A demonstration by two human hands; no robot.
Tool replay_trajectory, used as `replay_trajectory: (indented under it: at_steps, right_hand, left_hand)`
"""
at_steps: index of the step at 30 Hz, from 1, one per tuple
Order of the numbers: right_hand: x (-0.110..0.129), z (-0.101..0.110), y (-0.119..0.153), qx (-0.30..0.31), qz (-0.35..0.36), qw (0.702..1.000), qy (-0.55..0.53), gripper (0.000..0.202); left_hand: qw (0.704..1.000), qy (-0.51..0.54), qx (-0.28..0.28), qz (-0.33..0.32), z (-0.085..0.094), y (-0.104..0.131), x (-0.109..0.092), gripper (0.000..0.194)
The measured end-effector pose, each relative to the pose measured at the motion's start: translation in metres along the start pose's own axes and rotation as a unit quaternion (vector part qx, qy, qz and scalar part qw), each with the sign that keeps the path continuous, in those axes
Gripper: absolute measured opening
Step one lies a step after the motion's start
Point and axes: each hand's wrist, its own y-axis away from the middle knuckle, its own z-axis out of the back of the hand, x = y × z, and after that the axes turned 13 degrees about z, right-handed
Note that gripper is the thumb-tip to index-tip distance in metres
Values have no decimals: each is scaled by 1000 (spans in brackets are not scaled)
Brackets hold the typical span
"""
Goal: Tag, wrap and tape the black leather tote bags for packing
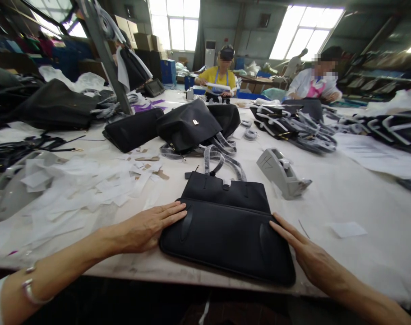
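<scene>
A black handbag (pixel 225 243) lies flat at the table's near edge, its padded panel toward me. Its upper part (pixel 228 192) folds away from me, and clear-wrapped straps (pixel 222 162) trail from the far end. My left hand (pixel 147 228) rests along the bag's left side, fingers stretched out and tips on the panel by a dark oval patch; its thumb is hidden. Against the right side lies my right hand (pixel 303 248), also with straight fingers, their tips touching the upper right corner. Neither hand is closed around the bag.
Paper scraps (pixel 86 180) litter the left, beside a grey tape dispenser (pixel 9 189). Another tape dispenser (pixel 283 174) stands beyond my right hand. Black bags (pixel 191 126) lie farther back, with wrapped straps (pixel 300 126) piled right. Two people (pixel 222 74) work across the table.
</scene>
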Motion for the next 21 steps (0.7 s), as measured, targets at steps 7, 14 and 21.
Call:
replay_trajectory:
  at_steps: [7,14,21]
  right_hand:
    - [4,9,-7,64,-20,998,-19,82]
    - [-4,1,-36,-154,-203,961,-107,50]
    - [-17,26,-82,10,-365,908,-207,68]
  left_hand:
    - [993,108,-37,32,-1,-14,10,63]
    - [915,309,-145,216,2,-35,-9,40]
    - [882,323,-12,342,19,-69,-7,68]
